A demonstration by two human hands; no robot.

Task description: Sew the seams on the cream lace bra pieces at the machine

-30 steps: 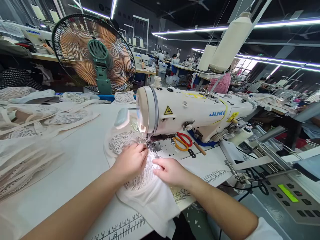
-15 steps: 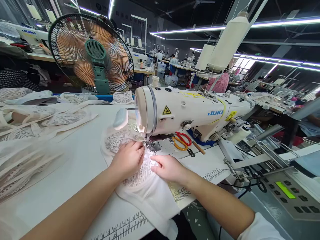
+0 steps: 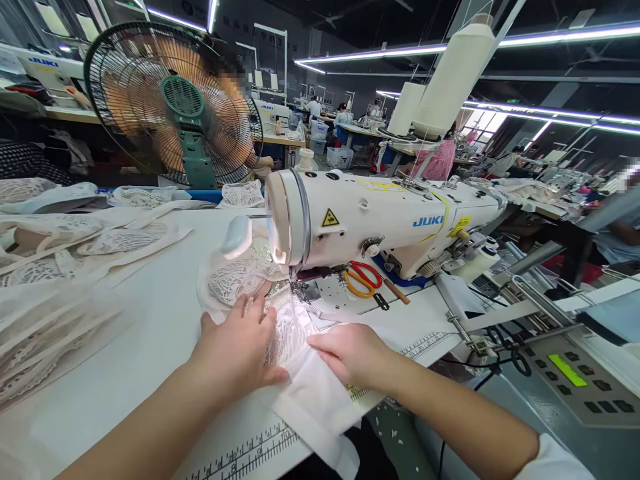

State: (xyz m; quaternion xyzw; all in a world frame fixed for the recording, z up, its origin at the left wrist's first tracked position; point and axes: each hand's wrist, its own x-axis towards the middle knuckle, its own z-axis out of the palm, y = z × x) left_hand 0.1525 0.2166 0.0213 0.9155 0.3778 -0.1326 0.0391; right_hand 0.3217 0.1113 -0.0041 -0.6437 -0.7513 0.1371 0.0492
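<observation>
Strip lights [image 3: 565, 37] cross a dim sewing hall, and a white worktable [image 3: 160, 307] spreads out before you. On it, at the front end of the sewing machine [image 3: 345, 210], lies the pale lace garment [image 3: 293, 330], its openwork just before the needle area [image 3: 297, 285] and its plain cloth end hanging over the table's near edge. Whether the needle is down in it is too small to tell.

Judging by its look, expect it to be light, soft and limp, the openwork apt to stretch or snag. Best take it by the plain cloth or a seamed edge, and smooth the lace flat rather than tug it.

Your left hand [image 3: 233, 347] is spread palm down over the lace, fingers splayed, gripping nothing. Your right hand [image 3: 355, 357] is nearly closed, thumb and forefinger seeming to pinch the cloth's edge.

Farther out, red-and-yellow scissors [image 3: 370, 280] lie beneath the machine's arm. More lace pieces [image 3: 130, 240] are heaped to your left, with a large fan [image 3: 184, 100] behind them. A thread cone [image 3: 453, 77] stands above the machine.
</observation>
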